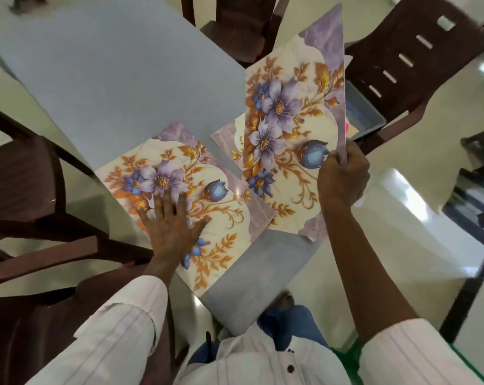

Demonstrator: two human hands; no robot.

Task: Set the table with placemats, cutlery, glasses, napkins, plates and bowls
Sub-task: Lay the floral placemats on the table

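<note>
At the left edge of the frame a dark brown chair [21, 173] stands pushed up to the grey-blue table [118, 73], whose bare top fills the upper left.

Just left of the frame's centre, low down, a flat placemat [227, 218] printed with purple and blue flowers and orange leaves lies on the table close to its near edge. The person's left hand [170, 226] rests on the lower left part of that mat, palm down, fingers straight and spread, gripping nothing. A white striped sleeve [118, 329] runs from it to the bottom left.

Right of centre, a raised placemat [288, 112] of the same print is tilted steeply up off the table, its long side running from the top of the frame down to the table's near corner. I cannot tell if its lower corner touches the tabletop. The right hand [343, 179] pinches this mat at its right edge, fingers curled round it. Behind its left side, the corner of a third placemat [227, 137] peeks out, lying flat on the table.

Further right, past the raised mat, part of a pale plastic tub [365, 112] shows, and behind it in the upper right stands a second brown chair [418, 51] with a slotted back.
</note>
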